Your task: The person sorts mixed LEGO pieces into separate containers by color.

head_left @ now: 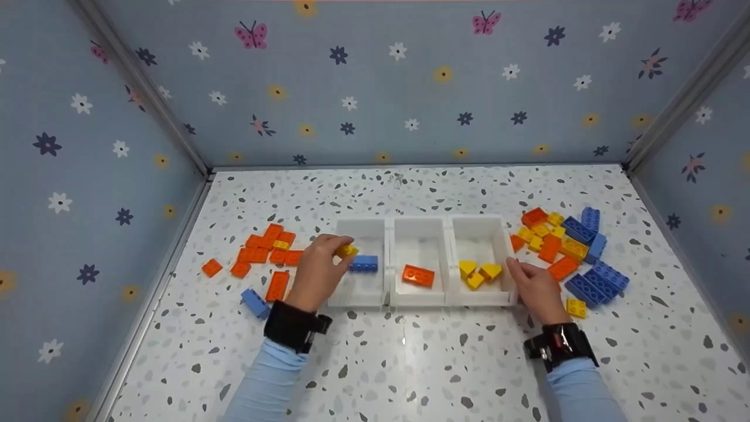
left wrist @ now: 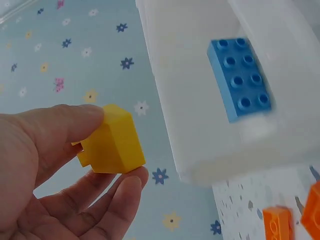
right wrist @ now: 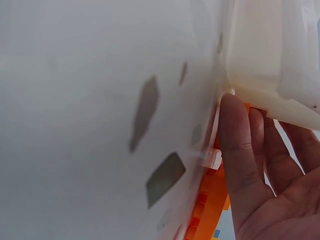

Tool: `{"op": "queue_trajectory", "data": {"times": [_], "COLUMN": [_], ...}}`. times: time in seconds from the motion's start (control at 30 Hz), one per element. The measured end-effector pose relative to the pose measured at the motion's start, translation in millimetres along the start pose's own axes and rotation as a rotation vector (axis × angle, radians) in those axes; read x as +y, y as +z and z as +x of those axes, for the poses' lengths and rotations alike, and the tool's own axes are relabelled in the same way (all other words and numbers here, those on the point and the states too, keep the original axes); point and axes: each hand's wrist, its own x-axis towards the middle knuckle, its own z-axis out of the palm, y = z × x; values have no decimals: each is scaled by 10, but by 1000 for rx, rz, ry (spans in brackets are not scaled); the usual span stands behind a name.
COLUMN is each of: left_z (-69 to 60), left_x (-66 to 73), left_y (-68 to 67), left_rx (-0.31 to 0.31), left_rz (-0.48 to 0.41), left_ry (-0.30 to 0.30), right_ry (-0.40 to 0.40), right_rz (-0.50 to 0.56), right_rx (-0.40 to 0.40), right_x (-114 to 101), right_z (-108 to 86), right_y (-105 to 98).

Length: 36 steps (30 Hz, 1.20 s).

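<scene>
Flower-patterned panels (head_left: 404,76) enclose a speckled tabletop (head_left: 410,357); a white tray (head_left: 419,300) stands midway between its left and right edges. Loose bricks (head_left: 255,255) left outside, toward both edges, suggest an early stage. Right hand (head_left: 536,287), fingers loosely extended, touches the tray's right wall; left hand (head_left: 319,266) pinches a yellow brick (left wrist: 117,145) above the left compartment. Already inside: blue brick (head_left: 363,264) left, orange brick (head_left: 418,276) middle, three yellow pieces (head_left: 491,271) right.

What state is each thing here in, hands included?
Left hand: pinching yellow brick
Yellow brick: held
Right hand: touching tray
Tray: open-topped, bricks in every compartment
Blue brick: lying in left compartment
Orange brick: lying in middle compartment
Three yellow bricks: lying in right compartment
Outer bricks: on table, both sides
</scene>
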Motion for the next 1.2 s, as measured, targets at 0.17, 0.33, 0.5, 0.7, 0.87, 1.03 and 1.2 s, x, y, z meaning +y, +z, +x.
{"op": "queue_trajectory", "data": {"times": [0.17,0.33,0.5,0.7,0.87,1.03,1.2], "left_z": [81,250,366,372,265,156,162], "left_x": [367,856,1292,1499,1451,1217,659], "left_y": [248,708,1215,1576,1522,1144,506], "left_rx": [-135,-276,-361,-377,-311,-149,-109], "left_rz": [-85,-98,93,296,269,188,152], "left_ry": [60,176,320,380,458,549,332], "right_ry": [12,13,23,-8,-19,-2,-7], "right_rz": [-2,-6,10,12,8,16,3], "right_rx": [-19,-6,-22,-8,12,-7,-7], "right_x": [-18,1,11,13,42,40,-3], "right_z": [3,10,19,11,-18,-31,-5], "right_y": [-13,-25,-11,-3,-2,8,13]}}
